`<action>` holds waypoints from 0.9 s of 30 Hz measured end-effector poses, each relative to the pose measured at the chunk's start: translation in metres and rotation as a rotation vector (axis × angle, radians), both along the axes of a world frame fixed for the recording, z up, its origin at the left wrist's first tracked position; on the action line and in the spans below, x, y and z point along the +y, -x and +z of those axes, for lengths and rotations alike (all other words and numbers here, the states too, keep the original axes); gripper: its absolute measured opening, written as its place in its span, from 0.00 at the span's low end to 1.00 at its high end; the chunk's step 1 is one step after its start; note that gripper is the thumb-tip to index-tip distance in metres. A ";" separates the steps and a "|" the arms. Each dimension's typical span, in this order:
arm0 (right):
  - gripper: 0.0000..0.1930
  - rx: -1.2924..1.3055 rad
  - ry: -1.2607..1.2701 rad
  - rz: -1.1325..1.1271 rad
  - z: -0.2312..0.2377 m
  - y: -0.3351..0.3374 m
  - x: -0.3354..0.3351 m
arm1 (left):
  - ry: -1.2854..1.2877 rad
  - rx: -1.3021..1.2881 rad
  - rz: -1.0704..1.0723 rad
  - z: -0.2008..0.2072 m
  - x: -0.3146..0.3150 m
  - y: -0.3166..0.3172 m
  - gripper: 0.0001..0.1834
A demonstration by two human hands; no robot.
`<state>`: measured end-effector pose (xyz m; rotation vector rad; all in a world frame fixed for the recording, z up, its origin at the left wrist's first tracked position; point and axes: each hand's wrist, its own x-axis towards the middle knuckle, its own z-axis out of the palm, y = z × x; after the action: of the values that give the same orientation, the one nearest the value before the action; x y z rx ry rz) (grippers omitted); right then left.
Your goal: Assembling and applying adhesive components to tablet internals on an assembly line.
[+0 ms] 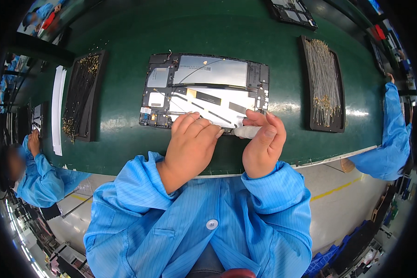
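Observation:
An opened tablet-like device (238, 95) lies on the green table, its silvery panels, dark frame and thin cables exposed. My left hand (190, 139) rests over the device's near edge, fingers bent and close together. The left thumb and index fingertips meet at that edge; whatever is between them is too small to make out. From the right, my right hand (264, 146) grips a white cylindrical tool (247, 132) between thumb and fingers. The tool lies nearly level, and its narrow tip points left at the near edge of the device, close to my left thumb.
A black tray (96, 99) of black cables stands left, beside white strips (58, 109). Another tray (340, 92) holds grey cables at right. A second opened device (294, 13) lies at the far edge. People in blue (41, 183) sit or stand on both sides.

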<state>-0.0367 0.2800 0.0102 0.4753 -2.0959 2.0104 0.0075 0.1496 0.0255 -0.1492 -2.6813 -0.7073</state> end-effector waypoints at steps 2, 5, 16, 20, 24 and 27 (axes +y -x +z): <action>0.16 0.008 0.002 0.006 0.000 0.000 0.000 | -0.007 0.001 -0.001 0.001 0.000 0.000 0.09; 0.15 0.031 -0.026 -0.001 -0.001 0.001 0.000 | -0.009 -0.004 0.003 0.002 0.000 0.001 0.09; 0.07 0.147 -0.393 0.134 0.037 0.009 -0.008 | 0.026 -0.012 0.006 0.002 -0.001 -0.001 0.09; 0.07 0.260 -0.425 0.138 0.032 0.011 -0.013 | 0.056 -0.029 0.003 0.004 -0.002 -0.001 0.09; 0.11 0.076 -0.370 0.168 0.032 0.013 -0.013 | 0.098 -0.057 -0.060 0.009 -0.014 0.003 0.08; 0.15 -0.579 0.104 0.083 0.027 0.026 0.000 | 0.324 -0.077 -0.034 0.025 -0.048 0.030 0.06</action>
<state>-0.0627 0.2797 0.0373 -0.0558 -2.2750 2.5210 -0.0224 0.1013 0.0502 -0.2545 -2.8563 -0.2871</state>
